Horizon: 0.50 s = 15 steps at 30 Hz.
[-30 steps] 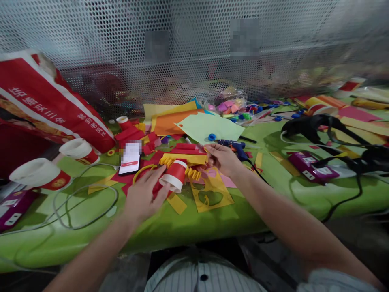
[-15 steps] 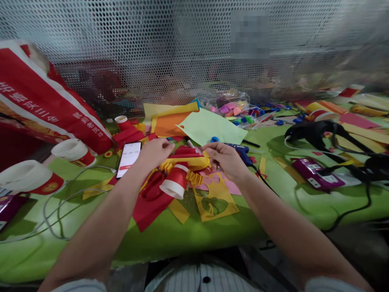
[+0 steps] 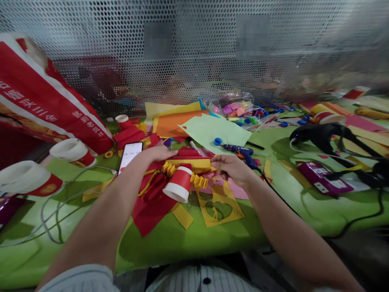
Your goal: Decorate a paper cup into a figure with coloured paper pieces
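Observation:
My right hand (image 3: 231,168) pinches the right end of a yellow paper strip (image 3: 196,164), which lies out straight. Beyond the strip's left end is my left hand (image 3: 159,154), its fingers closed and pointing right. What it grips is hidden beside the red paper (image 3: 187,151). Just in front of the strip a red-and-white paper cup (image 3: 179,185) lies tilted, its white rim facing me. Pleated yellow paper pieces (image 3: 199,181) stick out on both sides of the cup. Red-handled scissors (image 3: 152,192) appear partly covered on a red sheet (image 3: 144,221).
A lit phone (image 3: 130,153) lies by my left forearm. Paper cups (image 3: 73,152) and a red bag (image 3: 57,93) stand left. A blue glue gun (image 3: 240,151) with its cord lies right of centre, near a pale green sheet (image 3: 209,129). A purple power strip (image 3: 322,178) sits right.
The yellow strip's right end, curled before, now lies straight with my right fingers at its tip. The view has shifted slightly; the cup stays in front of the strip.

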Each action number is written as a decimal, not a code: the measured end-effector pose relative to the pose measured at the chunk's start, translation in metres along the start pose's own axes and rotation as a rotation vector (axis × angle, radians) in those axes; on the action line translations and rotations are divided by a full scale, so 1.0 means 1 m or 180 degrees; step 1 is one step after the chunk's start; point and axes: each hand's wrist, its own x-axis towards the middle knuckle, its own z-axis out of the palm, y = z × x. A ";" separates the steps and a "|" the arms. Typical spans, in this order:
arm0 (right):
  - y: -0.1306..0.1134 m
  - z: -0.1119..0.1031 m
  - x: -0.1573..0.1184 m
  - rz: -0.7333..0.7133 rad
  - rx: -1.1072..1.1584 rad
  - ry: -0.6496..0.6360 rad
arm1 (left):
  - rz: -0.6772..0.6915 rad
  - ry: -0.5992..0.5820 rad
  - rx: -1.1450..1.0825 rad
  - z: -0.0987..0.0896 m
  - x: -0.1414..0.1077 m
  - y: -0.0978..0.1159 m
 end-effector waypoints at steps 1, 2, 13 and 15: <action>0.001 0.000 0.000 0.0019 -0.0009 -0.0032 | 0.0034 -0.0083 0.0011 0.000 0.001 0.000; 0.002 0.000 0.001 0.0025 -0.0011 -0.0062 | 0.0064 -0.0142 0.0015 -0.001 0.001 -0.001; 0.008 0.001 0.004 0.0183 0.0136 -0.0273 | 0.0171 0.0039 0.0276 0.003 0.004 0.003; 0.010 0.002 0.005 0.0252 0.0204 -0.0280 | 0.0200 0.0104 0.0313 0.004 0.003 0.005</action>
